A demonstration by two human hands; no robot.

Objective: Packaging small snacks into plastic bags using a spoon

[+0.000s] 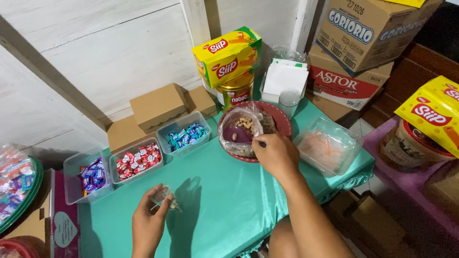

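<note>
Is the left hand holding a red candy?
No, the left hand holds a small clear plastic bag with a few nuts inside.

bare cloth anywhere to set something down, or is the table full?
Bare green cloth lies mid-table, between the left hand with its small clear bag and the right arm, below the three candy tubs. The back and right edge are crowded: red bowl with nut bag under the right hand, clear container, boxes.

The right hand (pixel 276 154) hides part of the clear plastic bag of nuts (pixel 243 130); its fingertips are hidden. The round green tray of wrapped sweets (pixel 19 191) is cut off at the left edge.
</note>
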